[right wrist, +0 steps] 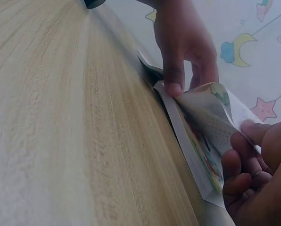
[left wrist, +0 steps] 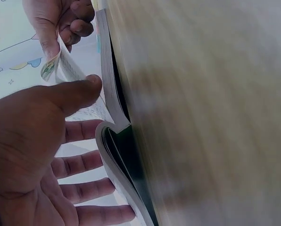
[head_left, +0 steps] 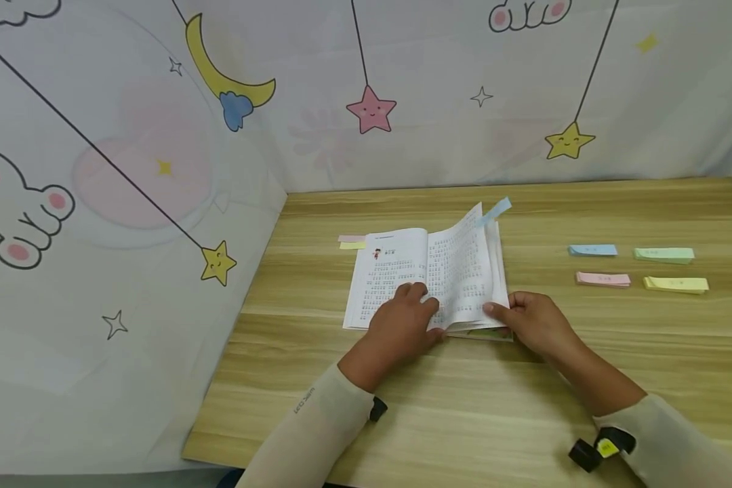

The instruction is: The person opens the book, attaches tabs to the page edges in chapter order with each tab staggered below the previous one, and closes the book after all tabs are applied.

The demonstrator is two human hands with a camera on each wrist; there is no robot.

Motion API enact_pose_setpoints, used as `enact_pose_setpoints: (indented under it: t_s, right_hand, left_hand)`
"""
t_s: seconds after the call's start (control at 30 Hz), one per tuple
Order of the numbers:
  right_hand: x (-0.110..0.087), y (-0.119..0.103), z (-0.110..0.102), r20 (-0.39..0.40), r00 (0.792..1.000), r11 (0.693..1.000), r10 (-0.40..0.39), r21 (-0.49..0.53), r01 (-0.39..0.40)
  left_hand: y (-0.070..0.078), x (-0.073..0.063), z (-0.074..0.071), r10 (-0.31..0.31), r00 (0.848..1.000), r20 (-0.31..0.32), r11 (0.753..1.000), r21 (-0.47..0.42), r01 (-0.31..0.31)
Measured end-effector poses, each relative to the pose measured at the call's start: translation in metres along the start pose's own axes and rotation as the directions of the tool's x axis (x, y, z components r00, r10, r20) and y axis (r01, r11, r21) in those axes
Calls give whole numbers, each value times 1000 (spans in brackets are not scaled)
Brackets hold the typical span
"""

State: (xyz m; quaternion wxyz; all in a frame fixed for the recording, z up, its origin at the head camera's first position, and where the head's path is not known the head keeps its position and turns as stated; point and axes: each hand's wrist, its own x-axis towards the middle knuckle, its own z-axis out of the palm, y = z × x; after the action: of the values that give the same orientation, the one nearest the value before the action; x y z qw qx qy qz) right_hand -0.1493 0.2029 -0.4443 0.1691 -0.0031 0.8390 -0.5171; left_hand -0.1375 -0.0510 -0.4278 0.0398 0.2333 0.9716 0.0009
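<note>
An open book [head_left: 393,271] lies on the table, its pages covered in small print. My left hand [head_left: 402,322] rests on it near the spine, and the left wrist view shows the fingers [left wrist: 86,188] spread over the left pages. At the lower right corner, my right hand [head_left: 539,322] pinches raised book pages [head_left: 463,261] between thumb and fingers. In the right wrist view those pages [right wrist: 209,113] bend up, uncovering a coloured picture below. A blue sticky tab [head_left: 494,211] juts from the top right; pink [head_left: 350,238] and yellow tabs [head_left: 352,246] stick out at the left.
Right of the book lie folded strips: blue [head_left: 593,250], green [head_left: 663,255], pink [head_left: 602,279] and yellow [head_left: 676,285]. The wood-grain table [head_left: 317,407] meets a cartoon-printed backdrop [head_left: 433,61] at the back and left. A black wrist device [head_left: 585,455] sits by the right sleeve.
</note>
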Motion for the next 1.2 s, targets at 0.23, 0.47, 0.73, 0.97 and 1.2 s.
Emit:
enact_pose_setpoints:
  t_s: [0.23, 0.47, 0.73, 0.97, 1.2]
  right_hand:
    - [-1, 2, -3, 47, 998, 996, 30, 87, -34]
    - [-7, 4, -2, 63, 990, 989, -126, 87, 120]
    - [-4, -8, 27, 303, 822, 830, -483, -141, 540]
    - [4, -6, 27, 275, 802, 698, -529, -396, 596]
    - [5, 3, 1, 288, 829, 587, -480, -597, 547]
  left_hand:
    - [-2, 0, -3, -69, 997, -32, 991, -117, 65]
    - [2, 4, -3, -90, 996, -24, 980, -183, 84]
    - [2, 4, -4, -129, 989, -73, 967, -229, 109]
    - [-8, 1, -1, -286, 879, -381, 951, -228, 211]
    - [-14, -1, -3, -158, 914, -373, 971, 109, 212]
